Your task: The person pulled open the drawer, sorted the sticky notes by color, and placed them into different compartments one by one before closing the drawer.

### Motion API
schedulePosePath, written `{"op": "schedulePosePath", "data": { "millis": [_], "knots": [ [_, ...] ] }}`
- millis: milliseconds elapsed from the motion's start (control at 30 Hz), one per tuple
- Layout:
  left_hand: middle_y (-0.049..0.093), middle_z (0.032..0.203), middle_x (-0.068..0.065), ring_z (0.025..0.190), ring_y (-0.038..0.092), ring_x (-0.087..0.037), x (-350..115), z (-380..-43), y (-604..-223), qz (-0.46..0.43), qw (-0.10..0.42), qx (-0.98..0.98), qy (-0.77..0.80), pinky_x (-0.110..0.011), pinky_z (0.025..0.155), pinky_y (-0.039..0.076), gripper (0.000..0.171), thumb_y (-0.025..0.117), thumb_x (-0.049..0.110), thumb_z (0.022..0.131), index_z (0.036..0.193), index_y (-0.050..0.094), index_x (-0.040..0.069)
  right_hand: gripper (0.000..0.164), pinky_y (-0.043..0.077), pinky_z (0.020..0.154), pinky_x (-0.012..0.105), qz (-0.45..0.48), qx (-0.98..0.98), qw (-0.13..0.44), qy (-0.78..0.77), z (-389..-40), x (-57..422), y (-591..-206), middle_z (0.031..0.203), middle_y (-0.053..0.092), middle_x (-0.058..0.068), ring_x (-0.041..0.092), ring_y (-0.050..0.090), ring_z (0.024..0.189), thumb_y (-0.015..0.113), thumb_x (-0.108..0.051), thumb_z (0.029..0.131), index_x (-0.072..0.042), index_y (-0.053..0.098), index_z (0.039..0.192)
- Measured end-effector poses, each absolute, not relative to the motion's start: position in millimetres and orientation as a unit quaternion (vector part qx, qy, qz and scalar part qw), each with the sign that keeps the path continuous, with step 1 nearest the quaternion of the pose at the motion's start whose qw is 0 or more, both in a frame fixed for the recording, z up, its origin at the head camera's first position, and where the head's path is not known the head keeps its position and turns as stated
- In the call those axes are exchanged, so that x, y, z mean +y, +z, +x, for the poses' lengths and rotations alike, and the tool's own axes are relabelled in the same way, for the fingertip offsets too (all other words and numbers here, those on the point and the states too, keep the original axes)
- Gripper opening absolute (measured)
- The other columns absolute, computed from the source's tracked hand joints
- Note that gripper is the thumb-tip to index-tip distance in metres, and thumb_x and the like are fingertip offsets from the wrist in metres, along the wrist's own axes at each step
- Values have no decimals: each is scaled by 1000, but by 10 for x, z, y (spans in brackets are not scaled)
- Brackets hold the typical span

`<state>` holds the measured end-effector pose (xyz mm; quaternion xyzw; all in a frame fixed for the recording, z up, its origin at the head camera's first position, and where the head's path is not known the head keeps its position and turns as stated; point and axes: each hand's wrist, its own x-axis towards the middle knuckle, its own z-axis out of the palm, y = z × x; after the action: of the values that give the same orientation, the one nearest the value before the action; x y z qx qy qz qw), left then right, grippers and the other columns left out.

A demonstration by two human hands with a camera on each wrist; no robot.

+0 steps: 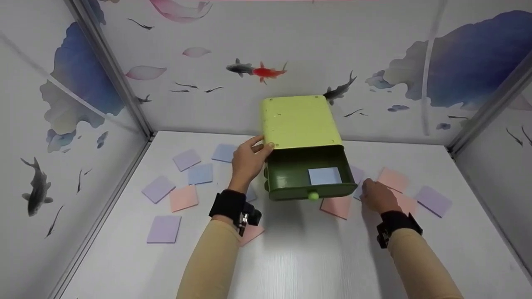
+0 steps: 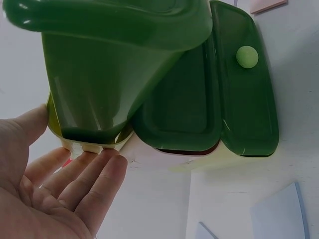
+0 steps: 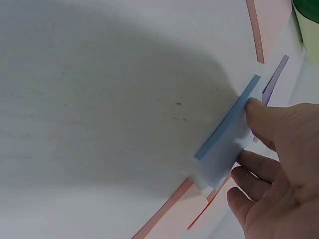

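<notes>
A drawer box (image 1: pixel 301 122) with a yellow-green top and dark green drawers stands at the back of the table. Its top drawer (image 1: pixel 284 176) is pulled out, and a blue sticky-note pad (image 1: pixel 324 176) lies inside at the right. My left hand (image 1: pixel 247 162) grips the box's left front edge, thumb on the top and fingers along the side. In the left wrist view, the lower drawers (image 2: pixel 249 104) are closed. Right of the box, my right hand (image 1: pixel 379 196) pinches another blue pad (image 3: pixel 227 134) between thumb and fingers, low over the table.
Purple, blue and pink pads lie left of the box, including a purple pad (image 1: pixel 164 229) nearest the front. Pink pads (image 1: pixel 392 179) and a purple pad (image 1: pixel 434 201) lie around the right hand. Printed panels (image 1: pixel 199 112) wall in the table's back and sides.
</notes>
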<state>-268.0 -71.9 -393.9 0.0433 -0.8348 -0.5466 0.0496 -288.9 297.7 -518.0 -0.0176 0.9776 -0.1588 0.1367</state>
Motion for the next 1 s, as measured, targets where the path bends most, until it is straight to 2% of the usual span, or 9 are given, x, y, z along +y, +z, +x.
{"op": "schedulePosePath", "data": {
  "millis": [67,200,400,533,1000],
  "knots": [
    [65,130,-8,117,64,-22,-716,-2677,-3934,41,51,-835,-546,-41,97,51,51,65,43,92,138,56,24,41,48,94,55,-14,977,138,-159,-2891,2976,-5158,118,59,30,36,57,97,62,-12,94,7,47,127],
    [65,130,-8,117,64,-21,-709,-2673,-3932,38,53,-836,-545,-40,95,52,50,65,42,93,138,56,23,53,46,97,58,-18,979,142,-142,-2885,2957,-5124,123,56,33,40,56,103,69,-15,90,9,47,132],
    [66,129,-8,117,64,-21,-708,-2672,-3939,43,54,-834,-547,-40,97,51,49,65,41,92,137,57,23,53,49,92,55,-26,981,150,-119,-2844,2930,-5110,114,57,29,36,54,95,76,-17,85,9,56,127],
    [66,129,-8,118,64,-21,-708,-2675,-3935,48,52,-833,-549,-40,95,52,49,66,42,92,137,57,24,58,49,91,55,-15,980,146,-132,-2841,2932,-5133,113,54,28,35,54,93,79,-19,82,8,56,127],
    [66,130,-8,118,64,-20,-720,-2682,-3932,44,48,-834,-548,-39,97,51,50,65,41,92,138,56,23,59,43,99,60,6,972,160,-172,-2837,2931,-5097,126,56,30,42,54,109,76,-16,84,6,48,132]
  ]
}}
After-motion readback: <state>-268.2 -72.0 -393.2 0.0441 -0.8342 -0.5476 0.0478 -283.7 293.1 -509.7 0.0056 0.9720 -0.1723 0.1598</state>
